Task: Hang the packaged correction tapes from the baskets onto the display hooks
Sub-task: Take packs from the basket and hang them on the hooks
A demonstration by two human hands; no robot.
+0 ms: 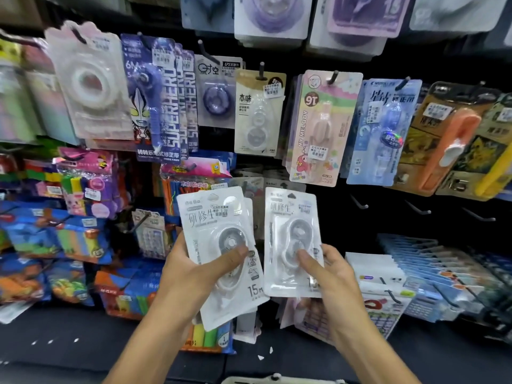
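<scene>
Correction tapes, white packs, held before the display wall; left hand [191,268] clenched in a grip on a small stack of packs [221,245], thumb pressed on the front blister; right hand [329,275] grasping a single pack [291,242] just beside the stack, thumb on its blister; neither pack yet on a hook; bare hooks [415,207] to the right appear free; a basket rim [277,379] shows at the bottom edge, contents hidden; hanging seemingly under way, remainder unclear.

Two bare forearms are seen; no sleeves, rings or watches are worn on the left hand [194,270] or right hand [332,273].
</scene>
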